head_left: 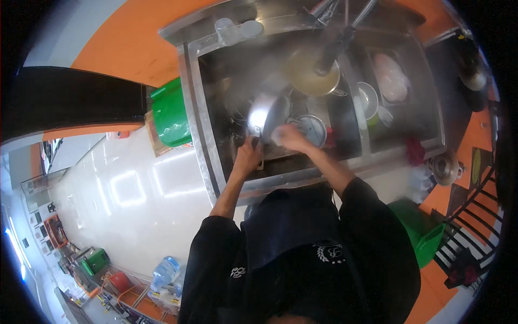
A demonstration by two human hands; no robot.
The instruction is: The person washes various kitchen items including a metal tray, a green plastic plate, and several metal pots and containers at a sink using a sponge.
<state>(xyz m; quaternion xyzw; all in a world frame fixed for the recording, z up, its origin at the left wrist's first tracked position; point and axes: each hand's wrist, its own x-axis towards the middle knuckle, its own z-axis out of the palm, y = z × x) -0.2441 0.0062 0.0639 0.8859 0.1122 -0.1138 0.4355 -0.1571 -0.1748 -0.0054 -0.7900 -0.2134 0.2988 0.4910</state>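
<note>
Over the left basin of a steel sink [204, 116], my left hand [248, 155] is wrapped round the handle of a shiny metal pan [264, 112]. The pan is tilted on its side. Close to the pan's right edge is my right hand [293, 137], its fingers closed round a small whitish thing, perhaps a scrubbing pad, too blurred to make out. Just beyond that hand a round metal pot or bowl [313, 129] lies in the basin. A large pot with yellowish liquid [310, 75] stands farther back, beneath the dark spray head of a tap [326, 62]. Haze partly veils the basin.
In the right basin are a white bowl [368, 101], a slotted spatula [385, 115] and a plastic-wrapped pale pink item [391, 78]. Clear containers [226, 31] stand on the back ledge. Green bins [171, 113] flank the sink. A red cloth [415, 151] hangs at the front right edge.
</note>
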